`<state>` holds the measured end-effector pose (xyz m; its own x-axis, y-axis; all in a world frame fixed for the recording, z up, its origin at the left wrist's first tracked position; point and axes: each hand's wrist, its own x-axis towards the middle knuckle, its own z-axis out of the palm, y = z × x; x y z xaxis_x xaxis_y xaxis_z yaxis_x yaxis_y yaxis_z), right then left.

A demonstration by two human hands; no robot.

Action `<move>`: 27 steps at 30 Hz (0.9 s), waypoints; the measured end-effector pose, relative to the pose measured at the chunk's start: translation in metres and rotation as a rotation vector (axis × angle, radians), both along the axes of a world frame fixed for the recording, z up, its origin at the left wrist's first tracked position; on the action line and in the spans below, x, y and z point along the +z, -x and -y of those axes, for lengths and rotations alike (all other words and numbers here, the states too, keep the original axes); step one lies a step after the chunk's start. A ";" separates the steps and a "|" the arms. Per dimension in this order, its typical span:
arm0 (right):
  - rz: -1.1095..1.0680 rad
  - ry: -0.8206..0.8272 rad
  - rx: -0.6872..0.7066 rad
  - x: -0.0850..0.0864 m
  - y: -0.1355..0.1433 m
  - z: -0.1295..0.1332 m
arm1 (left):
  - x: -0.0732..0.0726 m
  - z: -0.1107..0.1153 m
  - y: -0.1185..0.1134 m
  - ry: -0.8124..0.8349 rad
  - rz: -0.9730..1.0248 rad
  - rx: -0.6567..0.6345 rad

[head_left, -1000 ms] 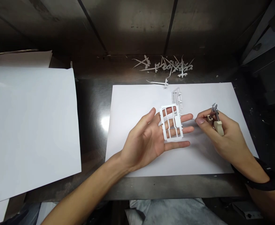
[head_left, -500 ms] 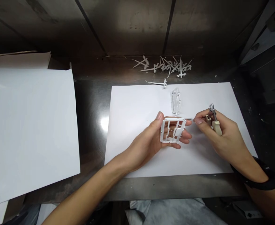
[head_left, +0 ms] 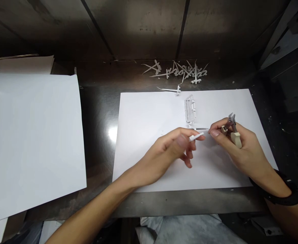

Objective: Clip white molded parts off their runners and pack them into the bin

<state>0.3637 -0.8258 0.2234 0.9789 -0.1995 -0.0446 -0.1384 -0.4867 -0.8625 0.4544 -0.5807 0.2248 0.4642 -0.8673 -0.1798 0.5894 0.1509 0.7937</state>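
My left hand (head_left: 169, 152) pinches a white plastic frame (head_left: 196, 137) between thumb and fingers. The frame is turned nearly edge-on, so its openings are hidden. A pair of side cutters (head_left: 233, 128) with cream handles rests in my right hand (head_left: 240, 145), jaws pointing up and away. The thumb and forefinger of that hand also pinch the tip of a thin pointed piece (head_left: 201, 128), which reaches left toward the left fingertips. A clear frame of parts (head_left: 190, 109) lies on the white sheet (head_left: 143, 115) just beyond my hands.
Several thin white plastic pieces (head_left: 186, 70) are heaped behind the sheet, on the dark metal table (head_left: 98, 101). One more piece (head_left: 173, 90) lies at the sheet's far edge. Large white paper (head_left: 34, 135) covers the left side. A metal wall (head_left: 149, 30) stands behind.
My left hand has turned over, tilting the white frame from face-on to nearly edge-on. The thin piece now shows over more of its length. My right hand has hardly moved.
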 end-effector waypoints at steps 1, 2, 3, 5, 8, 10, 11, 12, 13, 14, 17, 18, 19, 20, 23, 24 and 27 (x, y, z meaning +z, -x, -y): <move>-0.037 -0.054 0.029 0.002 0.001 0.001 | 0.000 0.000 0.001 -0.032 0.027 0.023; -0.078 -0.123 0.062 0.004 0.002 0.001 | 0.000 0.001 0.002 -0.057 0.045 0.043; -0.119 -0.199 0.096 0.005 0.003 0.002 | -0.001 0.002 0.003 -0.072 0.056 0.058; -0.184 -0.339 0.161 0.007 0.006 0.005 | -0.002 0.004 0.005 -0.076 0.086 0.063; -0.231 -0.477 0.250 0.008 0.009 0.007 | -0.005 0.006 0.005 -0.101 0.159 0.053; -0.245 -0.539 0.303 0.009 0.010 0.006 | -0.006 0.006 0.005 -0.121 0.205 0.055; -0.251 -0.562 0.323 0.010 0.010 0.006 | -0.006 0.006 0.005 -0.129 0.225 0.055; -0.259 -0.581 0.336 0.011 0.009 0.005 | -0.006 0.005 0.005 -0.132 0.239 0.050; -0.267 -0.596 0.345 0.012 0.009 0.005 | -0.006 0.005 0.005 -0.135 0.252 0.043; -0.276 -0.606 0.349 0.013 0.009 0.004 | -0.006 0.005 0.005 -0.140 0.262 0.036; -0.307 -0.592 0.341 0.014 0.008 0.003 | -0.006 0.004 0.005 -0.159 0.282 0.010; -0.316 -0.573 0.335 0.014 0.007 0.002 | -0.006 0.004 0.005 -0.165 0.294 0.003; -0.323 -0.552 0.331 0.014 0.006 0.002 | -0.007 0.004 0.005 -0.170 0.310 -0.001; -0.328 -0.533 0.326 0.014 0.005 0.001 | -0.007 0.004 0.005 -0.173 0.328 0.000; -0.339 -0.504 0.300 0.015 0.004 -0.001 | -0.007 0.005 0.005 -0.190 0.382 0.015; -0.347 -0.497 0.284 0.015 0.004 -0.002 | -0.008 0.005 0.005 -0.200 0.403 0.021; -0.364 -0.490 0.253 0.014 0.004 -0.004 | -0.009 0.006 0.007 -0.243 0.453 0.017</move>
<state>0.3593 -0.8215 0.2373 0.8981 0.1622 -0.4087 -0.3961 -0.1051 -0.9122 0.4475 -0.5863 0.2158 0.5560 -0.8170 -0.1529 0.1768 -0.0635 0.9822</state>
